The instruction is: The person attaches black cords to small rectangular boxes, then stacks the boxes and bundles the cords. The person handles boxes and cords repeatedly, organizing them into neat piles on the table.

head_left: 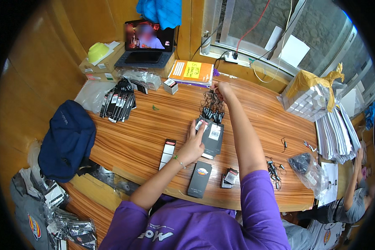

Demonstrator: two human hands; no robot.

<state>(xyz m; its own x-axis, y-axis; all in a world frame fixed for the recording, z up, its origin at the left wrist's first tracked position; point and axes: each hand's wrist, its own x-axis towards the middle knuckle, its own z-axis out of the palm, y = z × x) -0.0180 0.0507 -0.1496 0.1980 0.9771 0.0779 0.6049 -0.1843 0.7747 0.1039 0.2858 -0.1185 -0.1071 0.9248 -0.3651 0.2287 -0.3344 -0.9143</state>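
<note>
A bunch of dark grey hang tags (pixel 214 133) with white barcode stickers lies on the table in front of me. Black strings (pixel 211 100) run from its top toward the far side, gathered together. My right hand (pixel 224 91) is closed on the far ends of these strings. Over the left edge of the tags lies my left hand (pixel 192 146), its fingers stretched out and touching them. Nearer to me is a single dark grey tag (pixel 200 180) with a logo. Beside my left wrist is a black-and-white label strip (pixel 168 154); small labels (pixel 229 178) lie to the right.
Black tags (pixel 118 102) are heaped at the far left, near a small box (pixel 171 86) and a tablet (pixel 150 39). Orange notebooks (pixel 191 71) lie at the back. Loose black strings (pixel 275 173), a plastic bag (pixel 308 171) and paper stacks (pixel 336 133) are right, near another person (pixel 356 204).
</note>
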